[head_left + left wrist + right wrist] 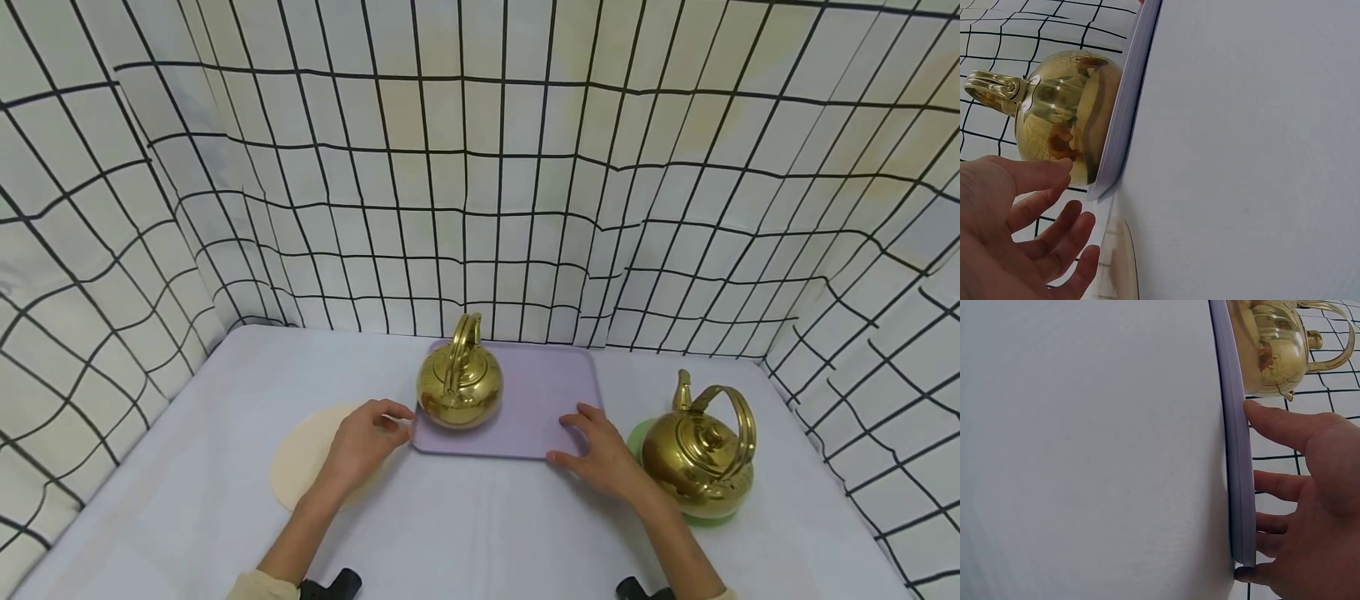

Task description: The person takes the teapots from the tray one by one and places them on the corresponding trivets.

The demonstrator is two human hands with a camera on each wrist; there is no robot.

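A small brass kettle [459,396] stands upright on the left part of a lavender tray [542,387]. My left hand [367,442] is beside the tray's front left corner. In the left wrist view its fingers [1063,234] are loosely bent with nothing between them, near the kettle's side. My right hand [606,457] is at the tray's front right corner, fingers spread. The right wrist view shows the thumb [1285,424] at the tray's front rim [1240,456] and the other fingers reaching behind that rim. Whether they press on the tray I cannot tell.
To the right, a larger brass kettle [693,462] stands on a round green mat [708,522], close to my right forearm. A round cream mat [296,467] lies partly under my left hand and arm. A black-gridded white cloth wall [480,183] rises behind the white table [480,533].
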